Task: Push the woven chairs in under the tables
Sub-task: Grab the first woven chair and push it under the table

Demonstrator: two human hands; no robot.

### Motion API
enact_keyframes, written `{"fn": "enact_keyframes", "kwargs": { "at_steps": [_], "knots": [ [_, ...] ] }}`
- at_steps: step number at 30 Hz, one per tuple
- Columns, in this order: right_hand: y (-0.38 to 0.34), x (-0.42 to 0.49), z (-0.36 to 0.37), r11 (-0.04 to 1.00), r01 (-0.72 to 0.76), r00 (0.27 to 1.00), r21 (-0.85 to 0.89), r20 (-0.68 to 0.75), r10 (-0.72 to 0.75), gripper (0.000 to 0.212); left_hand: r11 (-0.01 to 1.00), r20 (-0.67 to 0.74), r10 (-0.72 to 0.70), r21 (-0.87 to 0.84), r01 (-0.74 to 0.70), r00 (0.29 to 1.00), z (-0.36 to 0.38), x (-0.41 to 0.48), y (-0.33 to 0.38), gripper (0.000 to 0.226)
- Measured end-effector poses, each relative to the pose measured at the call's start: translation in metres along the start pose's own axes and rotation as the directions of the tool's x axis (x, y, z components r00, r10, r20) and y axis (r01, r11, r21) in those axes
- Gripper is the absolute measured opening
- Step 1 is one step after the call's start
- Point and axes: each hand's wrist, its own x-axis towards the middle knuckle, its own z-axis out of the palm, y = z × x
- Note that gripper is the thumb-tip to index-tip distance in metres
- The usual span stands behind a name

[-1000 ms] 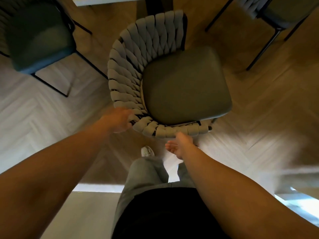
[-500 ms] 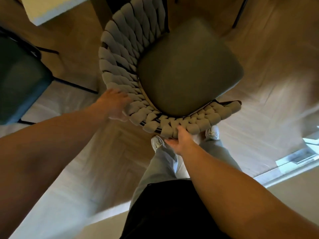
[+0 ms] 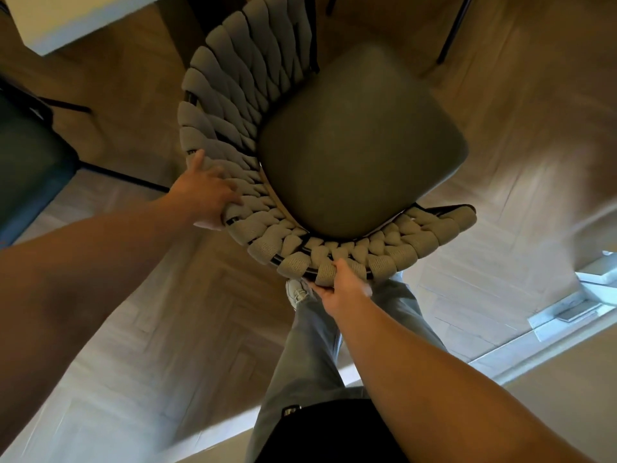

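Observation:
A woven chair [image 3: 360, 142] with a grey-green seat cushion and a thick beige braided backrest stands right below me on the wooden floor. My left hand [image 3: 207, 195] lies on the left curve of the braided rim, fingers spread over the weave. My right hand [image 3: 344, 285] grips the rim's near edge from below, thumb over the braids. A white table corner [image 3: 66, 21] shows at the top left, beyond the chair.
A dark green cushioned chair [image 3: 30, 168] with black legs stands at the left edge. Black legs of another chair [image 3: 452, 31] show at the top right. My legs and a white shoe [image 3: 297, 294] are just behind the woven chair. A pale wall base runs along the bottom right.
Both hands have closed in on the backrest rim; the left now lies on top of the weave. The chair has turned, its open front swinging toward the right, and it looms larger.

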Motion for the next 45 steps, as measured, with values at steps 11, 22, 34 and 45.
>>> {"fn": "enact_keyframes", "kwargs": {
  "at_steps": [11, 22, 34, 45],
  "knots": [
    [-0.106, 0.013, -0.017, 0.886, 0.221, 0.974, -0.409, 0.040, -0.225, 0.036, 0.920, 0.098, -0.213, -0.316, 0.233, 0.972, -0.011, -0.023, 0.098, 0.059],
    [-0.176, 0.010, 0.008, 0.682, 0.296, 0.955, -0.669, 0.204, -0.215, 0.018, 0.784, 0.179, -0.340, -0.488, 0.383, 0.923, -0.020, -0.024, 0.165, 0.066],
    [-0.160, 0.009, -0.013, 0.756, 0.307, 0.949, -0.577, 0.250, -0.194, 0.037, -0.046, 0.141, -0.730, -0.986, 0.158, 0.669, -0.018, -0.049, 0.155, 0.038],
    [-0.076, -0.002, -0.017, 0.891, 0.150, 0.971, -0.429, 0.235, -0.051, 0.047, -0.622, 0.662, -0.733, -0.745, 0.242, 0.154, 0.012, -0.022, 0.076, 0.060]
  ]
}}
